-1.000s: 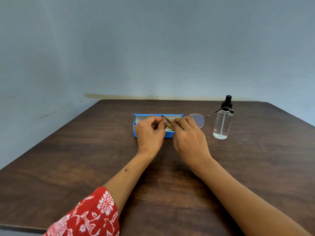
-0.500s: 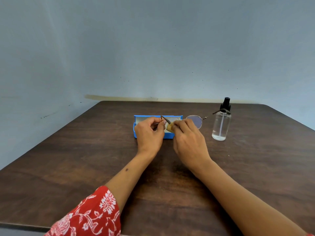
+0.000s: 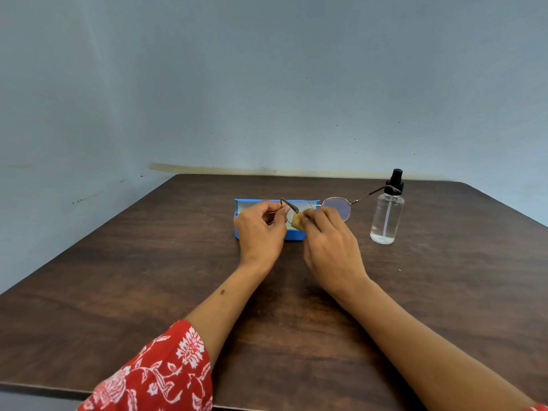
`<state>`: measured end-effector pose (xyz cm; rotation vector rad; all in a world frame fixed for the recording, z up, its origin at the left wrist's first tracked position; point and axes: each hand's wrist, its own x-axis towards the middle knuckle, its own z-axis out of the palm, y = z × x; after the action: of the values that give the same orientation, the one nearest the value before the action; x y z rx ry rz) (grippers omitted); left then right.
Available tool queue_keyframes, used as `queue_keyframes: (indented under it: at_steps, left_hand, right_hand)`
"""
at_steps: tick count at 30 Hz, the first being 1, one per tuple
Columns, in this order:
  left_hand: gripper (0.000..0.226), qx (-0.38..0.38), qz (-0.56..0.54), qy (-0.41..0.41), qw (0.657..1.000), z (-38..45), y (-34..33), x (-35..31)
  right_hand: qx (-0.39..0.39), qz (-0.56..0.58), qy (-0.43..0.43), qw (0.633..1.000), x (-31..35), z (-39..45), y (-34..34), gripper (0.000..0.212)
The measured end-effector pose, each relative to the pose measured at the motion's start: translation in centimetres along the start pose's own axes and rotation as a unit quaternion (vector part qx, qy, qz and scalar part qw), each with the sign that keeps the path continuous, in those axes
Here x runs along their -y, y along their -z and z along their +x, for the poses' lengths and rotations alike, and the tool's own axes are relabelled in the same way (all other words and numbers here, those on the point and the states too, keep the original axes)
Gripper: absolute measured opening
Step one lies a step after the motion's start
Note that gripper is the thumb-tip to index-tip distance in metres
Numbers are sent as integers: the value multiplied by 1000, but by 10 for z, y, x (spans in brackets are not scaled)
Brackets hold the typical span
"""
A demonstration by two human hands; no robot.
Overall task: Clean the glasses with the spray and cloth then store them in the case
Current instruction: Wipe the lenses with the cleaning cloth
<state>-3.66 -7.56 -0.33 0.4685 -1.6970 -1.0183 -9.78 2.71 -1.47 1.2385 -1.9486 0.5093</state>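
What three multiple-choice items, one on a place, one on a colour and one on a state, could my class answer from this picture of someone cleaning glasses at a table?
1. Where does the spray bottle stand?
A. To the right of the hands, upright on the table
B. Inside the case
C. At the near left corner of the table

2. What colour is the case?
A. Red
B. Blue
C. Black

3. What is the state of the case?
A. Shut with the glasses inside
B. Open, lying on the table behind the hands
C. Held up in the left hand

Answers:
1. A, the clear bottle with its black top stands right of the right hand.
2. B, its rim and wall show bright blue.
3. B, its pale inside shows, while the glasses are out, held by the left hand as the right presses a yellow cloth to a lens.
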Motion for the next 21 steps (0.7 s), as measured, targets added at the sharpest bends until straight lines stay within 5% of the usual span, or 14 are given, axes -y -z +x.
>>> queue_keyframes:
  at_steps: [9, 14, 21]
  left_hand:
    - [6, -4, 2, -7, 1000, 0, 1, -1]
    - [5, -3, 19, -16, 1000, 0, 1, 0]
    - [5, -6, 14, -11, 1000, -1, 1, -2]
  right_hand:
    - [-15, 87, 67, 994, 5, -4, 2, 34]
    - [-72, 55, -18, 996, -4, 2, 1, 39]
    - [-12, 10, 23, 1000, 4, -1, -3, 44]
